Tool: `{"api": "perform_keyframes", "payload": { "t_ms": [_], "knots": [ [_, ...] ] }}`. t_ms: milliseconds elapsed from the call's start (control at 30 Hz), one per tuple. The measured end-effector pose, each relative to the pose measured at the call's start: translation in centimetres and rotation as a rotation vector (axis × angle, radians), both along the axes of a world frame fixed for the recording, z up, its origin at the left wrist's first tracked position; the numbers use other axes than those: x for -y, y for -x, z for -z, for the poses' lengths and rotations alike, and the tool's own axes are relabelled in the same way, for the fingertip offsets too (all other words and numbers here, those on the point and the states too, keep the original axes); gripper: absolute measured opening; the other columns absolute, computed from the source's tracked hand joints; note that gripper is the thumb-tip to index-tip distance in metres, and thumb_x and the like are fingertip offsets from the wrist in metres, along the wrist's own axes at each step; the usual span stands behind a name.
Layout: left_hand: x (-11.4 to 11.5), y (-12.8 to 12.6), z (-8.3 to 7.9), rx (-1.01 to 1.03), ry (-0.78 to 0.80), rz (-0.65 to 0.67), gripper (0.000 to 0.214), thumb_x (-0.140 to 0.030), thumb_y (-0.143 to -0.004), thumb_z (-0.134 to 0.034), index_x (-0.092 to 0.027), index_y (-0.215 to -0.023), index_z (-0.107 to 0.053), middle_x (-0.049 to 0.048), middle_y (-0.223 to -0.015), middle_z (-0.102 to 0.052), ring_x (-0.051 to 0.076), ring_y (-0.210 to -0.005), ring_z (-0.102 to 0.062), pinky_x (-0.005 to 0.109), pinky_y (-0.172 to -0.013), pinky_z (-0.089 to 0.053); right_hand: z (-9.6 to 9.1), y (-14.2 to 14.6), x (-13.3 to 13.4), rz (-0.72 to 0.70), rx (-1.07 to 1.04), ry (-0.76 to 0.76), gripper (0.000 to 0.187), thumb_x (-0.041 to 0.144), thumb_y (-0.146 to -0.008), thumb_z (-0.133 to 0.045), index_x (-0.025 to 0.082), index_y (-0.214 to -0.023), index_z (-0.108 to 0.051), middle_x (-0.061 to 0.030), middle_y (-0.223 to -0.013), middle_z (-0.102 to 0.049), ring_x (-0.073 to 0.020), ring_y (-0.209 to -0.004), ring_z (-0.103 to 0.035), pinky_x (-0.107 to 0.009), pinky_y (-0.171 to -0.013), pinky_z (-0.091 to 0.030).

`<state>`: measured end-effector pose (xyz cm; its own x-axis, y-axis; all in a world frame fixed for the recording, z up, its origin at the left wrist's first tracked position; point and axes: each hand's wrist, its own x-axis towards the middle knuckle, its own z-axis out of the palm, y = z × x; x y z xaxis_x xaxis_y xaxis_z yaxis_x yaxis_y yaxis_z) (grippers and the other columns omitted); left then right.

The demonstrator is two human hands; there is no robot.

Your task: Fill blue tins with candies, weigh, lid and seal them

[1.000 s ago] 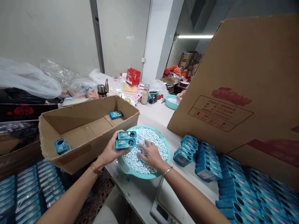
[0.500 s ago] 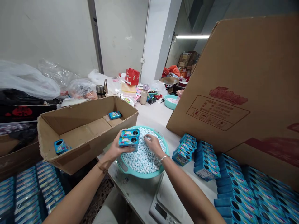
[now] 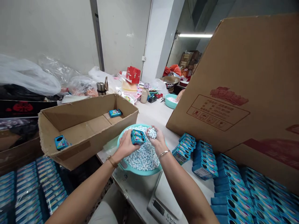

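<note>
My left hand (image 3: 126,145) is closed around two small blue boxes (image 3: 138,137) held side by side, with the dark round holes in their ends facing up and toward me. Palm up and cupped, my right hand (image 3: 159,142) carries a heap of pale blue and white candies (image 3: 152,133) just right of the boxes. Both hands are above a turquoise basin (image 3: 141,173) filled with loose candies (image 3: 143,158) of the same sort. The far side of the basin is partly covered by my hands.
A long open carton (image 3: 93,137) on the left holds a couple of blue boxes (image 3: 115,113). Rows of blue boxes (image 3: 233,189) stand at right before a big cardboard box (image 3: 229,68). A scale (image 3: 163,202) sits in front. Another person's hand (image 3: 180,95) is at a farther basin (image 3: 171,105).
My right hand has come up out of the candies and turned palm up with a handful. My left hand has shifted right with the two boxes, bringing them close to it.
</note>
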<state>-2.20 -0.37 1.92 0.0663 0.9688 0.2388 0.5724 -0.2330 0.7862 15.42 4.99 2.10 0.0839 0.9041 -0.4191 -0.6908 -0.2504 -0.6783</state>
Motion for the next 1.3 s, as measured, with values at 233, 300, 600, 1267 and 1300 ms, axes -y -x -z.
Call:
{"api": "perform_keyframes", "payload": {
  "t_ms": [233,300,600,1267,1300],
  "knots": [
    [-0.8,-1.9,-0.9,-0.261,0.023,-0.065,0.064,-0.027,-0.062,-0.072,-0.018,-0.122,-0.049,0.0134,-0.122,-0.056,0.034,-0.119,-0.050,0.044,-0.097,-0.038,-2.5,4.0,1.2,0.256,0.000,-0.318,0.014,0.023,-0.076,-0.066,0.019,-0.089,-0.061,0.0060,-0.063,-0.058,-0.0114,-0.060,-0.062,-0.024,-0.060,-0.053],
    [-1.1,-1.8,-1.0,-0.166,0.022,-0.048,0.067,-0.024,-0.059,-0.074,-0.019,-0.121,-0.050,0.0120,-0.123,-0.056,0.033,-0.120,-0.050,0.044,-0.098,-0.038,-2.9,4.0,0.9,0.256,0.014,-0.284,0.013,0.024,-0.077,-0.065,0.019,-0.088,-0.060,0.0061,-0.062,-0.057,-0.0119,-0.060,-0.062,-0.023,-0.057,-0.051],
    [-0.7,0.8,0.1,0.600,0.112,0.209,0.082,-0.015,-0.043,-0.088,-0.019,-0.118,-0.055,0.0069,-0.113,-0.065,0.028,-0.108,-0.061,0.043,-0.099,-0.043,-3.6,0.2,-0.4,-0.188,0.371,-0.292,0.028,0.039,-0.069,-0.078,0.019,-0.085,-0.068,-0.0038,-0.084,-0.070,-0.0182,-0.078,-0.065,-0.028,-0.068,-0.049],
    [0.4,-1.8,0.5,0.832,0.316,0.272,0.068,-0.012,-0.050,-0.082,-0.019,-0.111,-0.052,0.0005,-0.092,-0.068,0.019,-0.081,-0.065,0.030,-0.074,-0.051,-2.1,1.2,1.8,-0.233,0.603,-0.298,0.043,0.057,-0.085,-0.051,0.024,-0.107,-0.067,-0.0056,-0.103,-0.070,-0.0202,-0.098,-0.062,-0.031,-0.082,-0.046],
    [0.4,-1.7,0.3,0.827,0.321,0.281,0.067,-0.013,-0.051,-0.082,-0.019,-0.111,-0.053,0.0006,-0.092,-0.069,0.019,-0.081,-0.065,0.030,-0.074,-0.051,-2.3,1.0,1.9,-0.195,0.575,-0.285,0.046,0.060,-0.086,-0.049,0.023,-0.109,-0.066,-0.0061,-0.103,-0.070,-0.0199,-0.097,-0.062,-0.031,-0.081,-0.046]
  ]
}}
